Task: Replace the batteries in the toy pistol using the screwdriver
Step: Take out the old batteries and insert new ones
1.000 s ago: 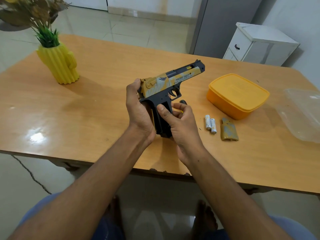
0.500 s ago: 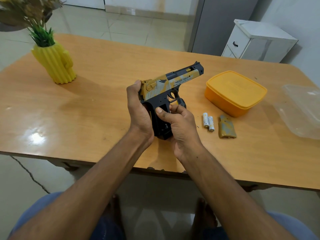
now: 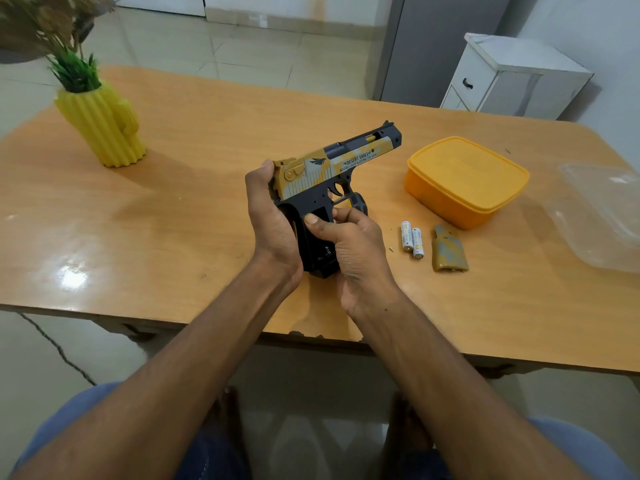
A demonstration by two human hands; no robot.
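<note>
Bare table (image 3: 214, 220) lies open left of the hands. Rightward, two batteries (image 3: 412, 239), a grip cover (image 3: 448, 249) and an orange container (image 3: 465, 180) crowd the path.

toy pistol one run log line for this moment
left hand grips toy pistol | right hand at open grip | two batteries, cover on table

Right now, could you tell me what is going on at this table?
A person is working on a toy pistol above the wooden table. The left hand grips the back of its handle, while the right hand holds the front, thumb at the open battery compartment. Two batteries lie on the table beside the removed grip cover, near an orange lidded box. A dark object behind the right hand may be the screwdriver handle; I cannot tell.
</note>
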